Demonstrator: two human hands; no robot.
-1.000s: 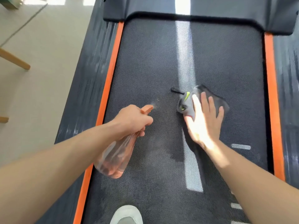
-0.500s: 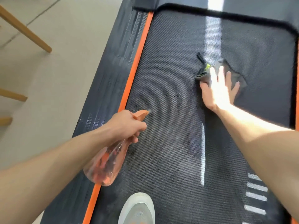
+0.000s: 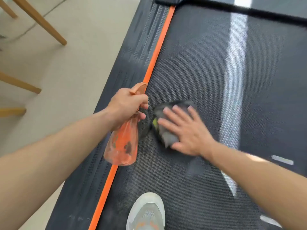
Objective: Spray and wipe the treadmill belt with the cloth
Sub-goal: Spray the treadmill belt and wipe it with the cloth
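Right hand (image 3: 186,130), flat, is dragging cloth (image 3: 167,140) back onto sprayed belt (image 3: 207,72) (wiping underway); left hand (image 3: 127,108) is gripping spray bottle (image 3: 123,146).

The dark, textured treadmill belt (image 3: 199,72) carries a crumpled grey cloth (image 3: 167,138) with a yellow-green patch, lying near the belt's left edge. A pale shoe (image 3: 147,211) stands on the belt at the bottom of the view. An orange strip (image 3: 154,63) borders the belt, with a dark ribbed side rail (image 3: 131,55) beside it. The treadmill sits on a light floor (image 3: 74,63), where wooden legs (image 3: 41,22) also stand.
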